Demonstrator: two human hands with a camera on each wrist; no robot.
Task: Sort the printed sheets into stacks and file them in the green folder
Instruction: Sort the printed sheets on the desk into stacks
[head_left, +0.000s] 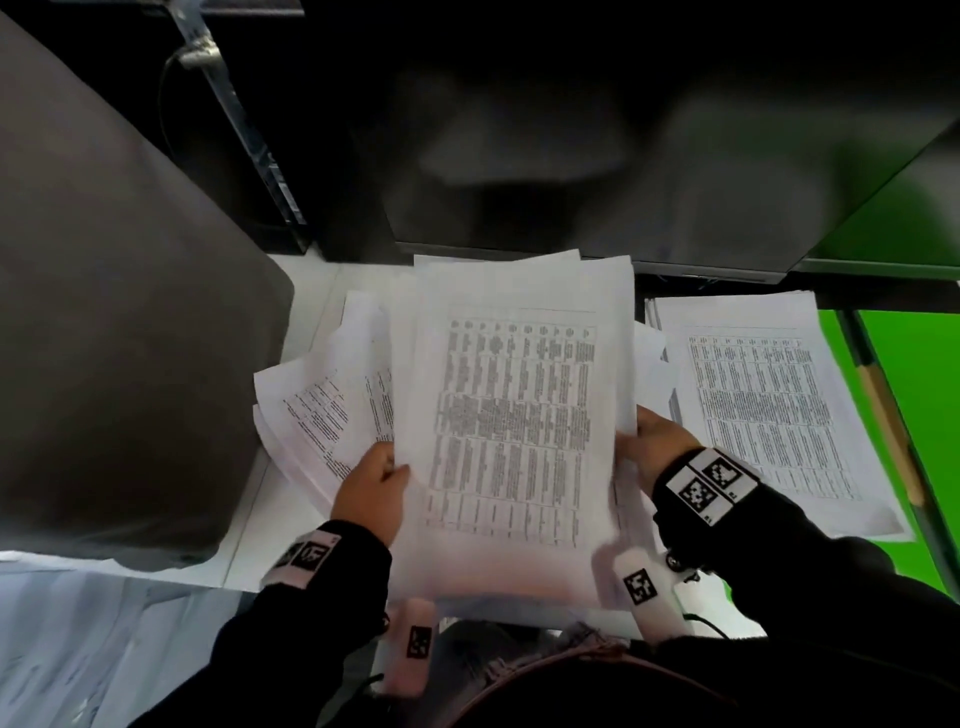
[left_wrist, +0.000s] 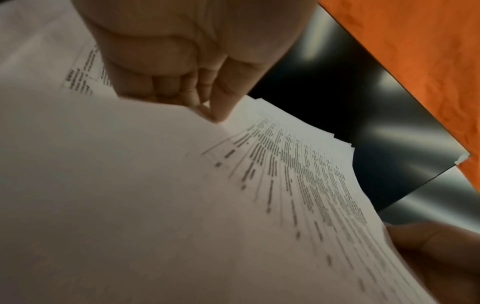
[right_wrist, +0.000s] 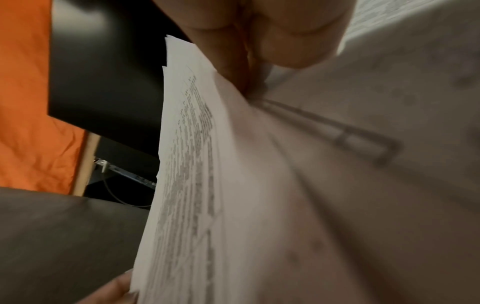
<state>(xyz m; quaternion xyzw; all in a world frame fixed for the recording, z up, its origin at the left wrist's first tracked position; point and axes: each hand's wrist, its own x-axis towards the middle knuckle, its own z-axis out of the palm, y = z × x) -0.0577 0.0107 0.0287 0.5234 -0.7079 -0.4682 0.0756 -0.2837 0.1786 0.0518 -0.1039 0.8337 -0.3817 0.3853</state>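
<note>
I hold a stack of printed sheets (head_left: 514, 415) with a dense table on top, lifted above the white table (head_left: 311, 296). My left hand (head_left: 392, 473) pinches its left edge, thumb on top. My right hand (head_left: 639, 434) grips the right edge. The left wrist view shows my left hand (left_wrist: 205, 102) curled under the stack (left_wrist: 155, 205), with the right hand's thumb (left_wrist: 436, 257) opposite. In the right wrist view my right hand (right_wrist: 249, 61) clamps the uneven stack's edge (right_wrist: 192, 164). A second printed stack (head_left: 763, 415) lies flat at the right beside a bright green surface (head_left: 914, 415). Whether that is the folder I cannot tell.
Loose sheets (head_left: 322, 415) lie fanned out under my left hand. A grey padded chair back (head_left: 104, 312) stands close on the left. A dark monitor (head_left: 571, 156) rises behind the papers. A dark strip with a tan section (head_left: 883, 415) crosses the green area.
</note>
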